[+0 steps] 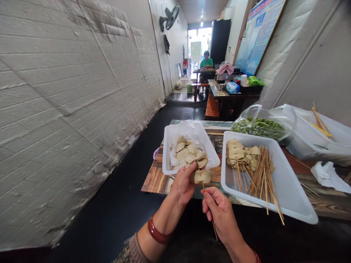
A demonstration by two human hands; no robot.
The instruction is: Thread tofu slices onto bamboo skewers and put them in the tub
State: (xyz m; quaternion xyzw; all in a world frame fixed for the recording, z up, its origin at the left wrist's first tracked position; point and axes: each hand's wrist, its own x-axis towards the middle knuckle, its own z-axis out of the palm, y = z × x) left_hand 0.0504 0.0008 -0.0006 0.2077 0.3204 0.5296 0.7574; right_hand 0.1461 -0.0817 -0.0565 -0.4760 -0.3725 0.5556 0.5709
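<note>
Left of the skewer tray (294, 204), we recorded both hands above the near edge of the wooden table (153, 180). Our left hand (184, 186) was closed on a few pale, limp slices (201, 158), thumb pressed on top. Our right hand (218, 206) pinched a thin wooden stick (214, 231), which slanted down past the fingers. A folded slice (205, 176) was threaded on the stick's upper end, between the hands and left of the skewer tray; whether the left fingers also touched it, we could not tell. Farther left of the skewer tray we noted a white tray (165, 155) of loose slices in clear plastic. Inside the skewer tray lay filled skewers (260, 175), several sticks overhanging its near rim. Just behind it we observed bagged green vegetables (257, 128); to its right, crumpled white tissue (330, 176).
</note>
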